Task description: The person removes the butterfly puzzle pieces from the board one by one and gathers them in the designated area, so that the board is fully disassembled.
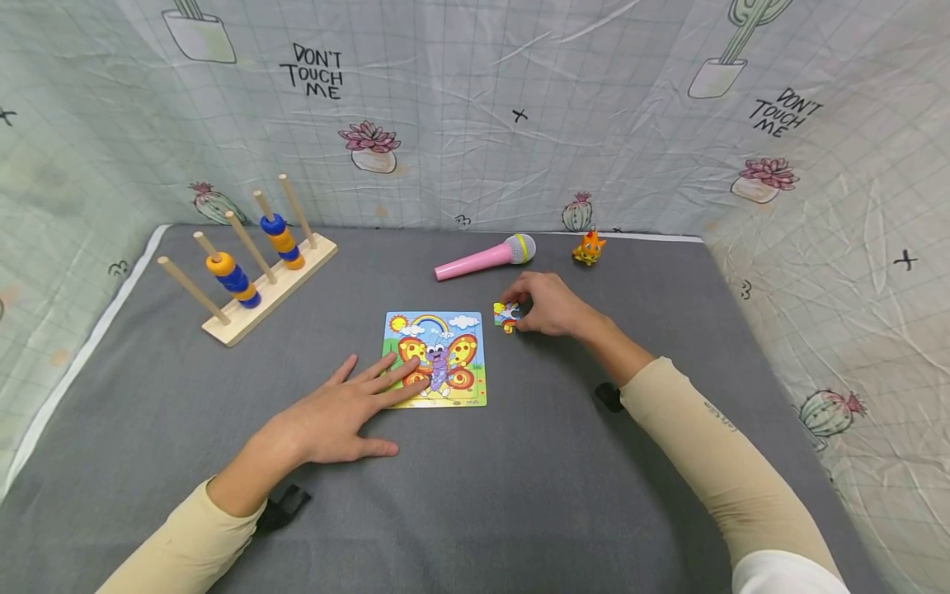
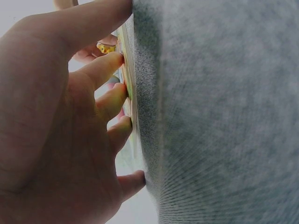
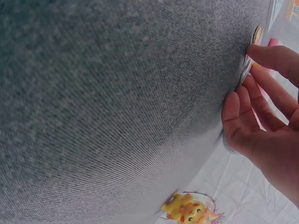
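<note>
A square butterfly jigsaw puzzle (image 1: 438, 330) lies flat on the grey table. My left hand (image 1: 337, 421) rests with fingers spread on its lower left part, the thumb on the cloth below. In the left wrist view the fingertips (image 2: 122, 91) touch the puzzle's edge-on surface. Just right of the puzzle, my right hand (image 1: 549, 305) pinches a small colourful puzzle piece (image 1: 506, 315) between thumb and fingers, low over the cloth. The right wrist view shows the piece (image 3: 246, 70) nearly edge-on, partly hidden by the fingers.
A pink toy microphone (image 1: 478, 261) lies behind the puzzle. An orange toy figure (image 1: 589, 247) stands at the back right. To the left is a wooden stand (image 1: 270, 290) with upright pegs and blue and orange rings. A printed cloth (image 1: 460, 124) hangs behind the table.
</note>
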A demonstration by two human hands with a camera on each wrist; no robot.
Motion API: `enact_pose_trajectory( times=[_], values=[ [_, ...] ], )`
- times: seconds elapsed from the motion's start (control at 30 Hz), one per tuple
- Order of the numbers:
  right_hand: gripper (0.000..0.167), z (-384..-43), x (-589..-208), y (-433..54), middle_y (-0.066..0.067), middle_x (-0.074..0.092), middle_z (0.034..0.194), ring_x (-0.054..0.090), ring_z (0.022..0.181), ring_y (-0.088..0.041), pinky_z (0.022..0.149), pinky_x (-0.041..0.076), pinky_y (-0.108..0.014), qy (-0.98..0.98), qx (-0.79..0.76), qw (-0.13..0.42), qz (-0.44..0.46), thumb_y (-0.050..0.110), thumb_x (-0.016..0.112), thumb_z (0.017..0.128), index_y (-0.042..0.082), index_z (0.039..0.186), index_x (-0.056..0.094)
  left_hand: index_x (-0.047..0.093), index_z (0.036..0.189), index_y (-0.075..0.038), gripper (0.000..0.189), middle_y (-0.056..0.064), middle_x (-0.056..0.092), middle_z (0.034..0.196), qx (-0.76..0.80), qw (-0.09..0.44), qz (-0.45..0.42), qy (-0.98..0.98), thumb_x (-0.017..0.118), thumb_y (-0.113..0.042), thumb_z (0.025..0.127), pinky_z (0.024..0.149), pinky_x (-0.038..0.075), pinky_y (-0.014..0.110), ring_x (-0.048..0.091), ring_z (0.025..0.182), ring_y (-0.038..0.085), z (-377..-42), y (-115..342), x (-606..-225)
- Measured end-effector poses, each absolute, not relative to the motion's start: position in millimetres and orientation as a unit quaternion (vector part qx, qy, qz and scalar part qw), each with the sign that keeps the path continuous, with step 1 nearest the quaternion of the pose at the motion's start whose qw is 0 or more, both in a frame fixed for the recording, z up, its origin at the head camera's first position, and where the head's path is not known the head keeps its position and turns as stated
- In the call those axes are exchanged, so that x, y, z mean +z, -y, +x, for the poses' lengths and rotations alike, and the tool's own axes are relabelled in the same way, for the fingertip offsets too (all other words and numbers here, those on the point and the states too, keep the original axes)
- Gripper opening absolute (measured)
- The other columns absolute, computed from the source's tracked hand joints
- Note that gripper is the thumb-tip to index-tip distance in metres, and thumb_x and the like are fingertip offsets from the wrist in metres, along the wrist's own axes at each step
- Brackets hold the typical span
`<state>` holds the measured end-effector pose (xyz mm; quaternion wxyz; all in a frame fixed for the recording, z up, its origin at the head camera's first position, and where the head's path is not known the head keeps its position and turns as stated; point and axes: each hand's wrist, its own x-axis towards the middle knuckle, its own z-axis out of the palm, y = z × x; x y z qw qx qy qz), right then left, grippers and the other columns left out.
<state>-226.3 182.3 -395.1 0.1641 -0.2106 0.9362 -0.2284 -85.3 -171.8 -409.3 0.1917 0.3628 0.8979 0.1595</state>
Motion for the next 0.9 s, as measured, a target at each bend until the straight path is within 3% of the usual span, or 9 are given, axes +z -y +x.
enact_pose_trajectory(
  times=[0.9],
  values=[
    [0.044, -227.4, -394.5, -180.6, -0.008, 0.071, 0.121, 0.064, 0.113, -0.027, 0.099, 0.053, -0.043, -0.935, -0.222, 0.165, -0.221, 0.008, 0.087, 0.079, 0.008, 0.122, 0.077, 0.027, 0.166, -0.037, 0.091, -0.005, 0.016, 0.176, 0.165, 0.196, 0.365, -0.895, 0.076, -0.053, 0.091, 0.121, 0.008, 0.077, 0.012, 0.163, 0.036, -87.4, 175.5, -413.4]
  ],
)
